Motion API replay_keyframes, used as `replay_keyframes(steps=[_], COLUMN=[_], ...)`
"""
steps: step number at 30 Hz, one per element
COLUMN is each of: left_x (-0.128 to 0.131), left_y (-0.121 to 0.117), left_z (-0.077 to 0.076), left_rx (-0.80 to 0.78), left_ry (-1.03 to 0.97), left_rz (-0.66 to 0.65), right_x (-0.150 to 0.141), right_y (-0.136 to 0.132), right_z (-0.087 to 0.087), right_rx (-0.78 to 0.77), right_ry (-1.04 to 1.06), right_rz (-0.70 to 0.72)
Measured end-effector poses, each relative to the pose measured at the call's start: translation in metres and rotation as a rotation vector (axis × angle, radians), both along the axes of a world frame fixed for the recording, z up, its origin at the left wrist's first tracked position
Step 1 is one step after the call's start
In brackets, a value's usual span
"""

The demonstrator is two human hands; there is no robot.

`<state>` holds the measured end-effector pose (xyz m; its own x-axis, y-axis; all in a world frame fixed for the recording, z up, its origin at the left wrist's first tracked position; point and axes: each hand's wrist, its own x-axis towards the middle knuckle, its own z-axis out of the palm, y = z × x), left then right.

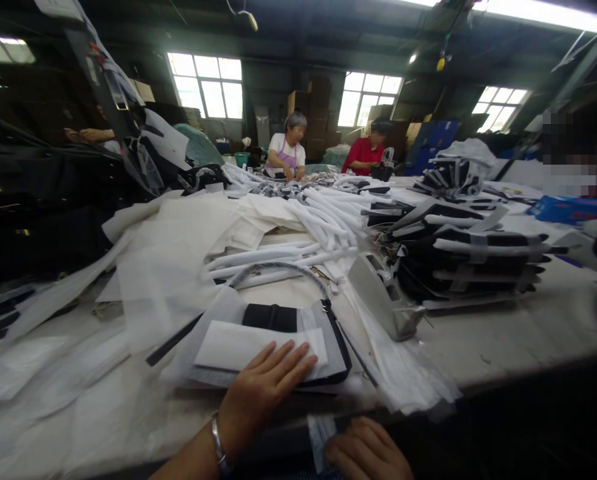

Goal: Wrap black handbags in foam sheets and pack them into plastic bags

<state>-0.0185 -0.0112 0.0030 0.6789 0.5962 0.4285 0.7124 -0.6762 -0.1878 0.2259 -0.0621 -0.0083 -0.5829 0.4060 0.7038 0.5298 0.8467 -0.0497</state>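
My left hand [264, 390] lies flat with fingers stretched out on a white tissue sheet [238, 343] that covers a black handbag [298, 333] at the table's near edge. The bag's wrapped handle [278, 269] arches behind it. My right hand [366, 450] is below the table edge, fingers curled on a small clear plastic packet [318, 437]. A silver bracelet [217, 445] sits on my left wrist.
A grey tape dispenser [386, 297] stands right of the bag. Stacks of wrapped black pieces [478, 257] fill the right side, white tissue sheets [163, 267] and rolled white wraps [323, 217] the middle. Two people [287, 153] work at the far end. Dark bags [38, 200] pile at left.
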Motion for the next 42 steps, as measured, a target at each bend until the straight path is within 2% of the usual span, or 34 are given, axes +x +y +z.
replay_keyframes(steps=[4, 9, 15, 19, 23, 28, 33, 42], left_x=[0.001, 0.003, 0.007, 0.007, 0.007, 0.007, 0.007, 0.006], left_y=[-0.001, -0.003, -0.006, -0.005, -0.005, -0.004, -0.004, -0.004], left_z=[0.003, 0.004, 0.001, 0.001, 0.002, 0.004, 0.004, 0.004], left_rx=[-0.019, -0.007, -0.021, -0.051, -0.073, -0.093, -0.096, -0.131], left_ry=[-0.020, -0.105, -0.112, -0.126, -0.138, -0.161, -0.174, -0.172], left_rz=[-0.011, -0.012, -0.005, 0.006, 0.011, 0.015, 0.016, 0.010], right_x=[0.003, 0.003, 0.002, -0.001, -0.008, -0.010, -0.006, -0.003], right_y=[0.007, 0.015, 0.019, 0.023, 0.026, 0.027, 0.025, 0.028], right_z=[-0.006, -0.014, 0.010, 0.023, 0.024, 0.013, 0.001, 0.016], right_rx=[0.042, 0.002, -0.019, 0.066, 0.088, -0.031, -0.026, 0.138], right_ry=[-0.011, -0.060, -0.060, -0.071, 0.018, 0.018, -0.043, -0.032], right_rz=[0.016, 0.142, 0.210, 0.131, 0.014, 0.031, 0.007, -0.053])
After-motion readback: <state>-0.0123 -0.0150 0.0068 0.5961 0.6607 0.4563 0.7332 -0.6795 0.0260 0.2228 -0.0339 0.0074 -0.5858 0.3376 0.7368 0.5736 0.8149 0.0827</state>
